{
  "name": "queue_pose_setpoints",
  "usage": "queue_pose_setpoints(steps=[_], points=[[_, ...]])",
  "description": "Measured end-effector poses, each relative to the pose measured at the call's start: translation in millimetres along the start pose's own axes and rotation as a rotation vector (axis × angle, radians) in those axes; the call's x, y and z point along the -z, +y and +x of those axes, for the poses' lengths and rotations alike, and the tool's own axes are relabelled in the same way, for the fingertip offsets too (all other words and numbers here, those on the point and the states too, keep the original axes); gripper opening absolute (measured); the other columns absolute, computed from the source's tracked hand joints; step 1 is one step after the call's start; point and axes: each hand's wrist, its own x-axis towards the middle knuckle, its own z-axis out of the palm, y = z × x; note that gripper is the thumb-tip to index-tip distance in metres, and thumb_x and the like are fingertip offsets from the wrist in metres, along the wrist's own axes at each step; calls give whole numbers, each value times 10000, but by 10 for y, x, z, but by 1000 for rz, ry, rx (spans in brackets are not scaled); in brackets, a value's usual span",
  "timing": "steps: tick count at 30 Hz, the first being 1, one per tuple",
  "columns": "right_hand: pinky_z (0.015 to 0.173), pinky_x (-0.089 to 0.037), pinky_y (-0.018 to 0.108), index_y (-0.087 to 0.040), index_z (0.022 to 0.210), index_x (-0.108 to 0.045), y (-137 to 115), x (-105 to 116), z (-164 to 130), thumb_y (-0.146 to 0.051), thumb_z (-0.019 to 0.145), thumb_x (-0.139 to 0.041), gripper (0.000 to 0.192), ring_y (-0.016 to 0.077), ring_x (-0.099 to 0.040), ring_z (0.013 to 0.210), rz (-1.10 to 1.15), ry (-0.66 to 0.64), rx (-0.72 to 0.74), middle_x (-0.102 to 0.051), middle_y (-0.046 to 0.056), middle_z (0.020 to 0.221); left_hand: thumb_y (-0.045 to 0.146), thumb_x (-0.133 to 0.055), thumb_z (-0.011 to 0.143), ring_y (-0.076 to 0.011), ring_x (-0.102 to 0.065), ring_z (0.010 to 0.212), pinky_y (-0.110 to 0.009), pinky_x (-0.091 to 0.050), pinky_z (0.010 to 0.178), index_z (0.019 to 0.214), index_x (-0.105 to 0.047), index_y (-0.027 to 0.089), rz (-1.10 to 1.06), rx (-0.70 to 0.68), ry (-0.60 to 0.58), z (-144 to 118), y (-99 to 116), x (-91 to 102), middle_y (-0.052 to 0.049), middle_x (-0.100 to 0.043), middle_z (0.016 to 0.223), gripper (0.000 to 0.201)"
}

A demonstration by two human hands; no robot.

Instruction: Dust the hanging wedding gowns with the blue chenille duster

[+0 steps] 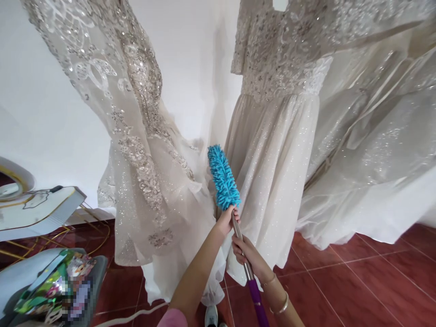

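A duster [224,179] with a fluffy blue head, a metal pole and a purple grip slants up through the middle of the head view. My left hand [229,220] is closed round the pole just below the blue head. Lower down, my right hand [248,255] wraps the same pole above the purple grip. Behind the duster head hang a beaded, sequined gown [143,150] on the left and a sparkly pleated dress [272,145] on the right. The head is close to both skirts; whether it touches them I cannot tell.
More white gowns [378,150] hang at the right. At the left stands a white table [44,206] with gold legs and a round gold-rimmed mirror [13,184]. A grey bin [98,277] holds colourful packaging. A white cord [136,314] crosses the red tiled floor [357,277].
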Motion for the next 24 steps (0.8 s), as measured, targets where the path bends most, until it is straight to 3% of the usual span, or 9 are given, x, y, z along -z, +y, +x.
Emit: queue_pose_setpoints(steps=[4,9,16,24], points=[[307,-182,174,-264,744,-369,-249,-262,80,-593,722,-766,516,12,-217,283,12,-54,54,-370,-174,440,354,-724,795,-53,-330,453,-208,-326,490,730,-438,226,34,-79,-108,-139,410,-71,107,-363,571,320],[321,-175,170,-262,752,-370,-206,-477,337,-569,712,-772,508,10,-220,299,12,-90,41,-398,-169,451,329,-725,785,-50,-289,440,-201,-302,473,705,-404,229,-14,-80,-89,-108,651,175,117,-312,553,345],[349,-200,175,-252,738,-390,100,-482,632,-531,692,-781,482,12,-232,328,9,-71,-59,-415,-159,467,259,-703,801,-40,-274,396,-176,-285,442,696,-396,226,-157,30,52,188,532,658,132,-283,514,326],[357,-162,171,-251,710,-376,389,-241,836,-413,746,-750,410,15,-215,327,31,-11,-207,-380,-148,454,250,-699,823,-33,-315,376,-161,-308,439,654,-368,223,-148,125,212,511,139,969,124,-325,499,373]])
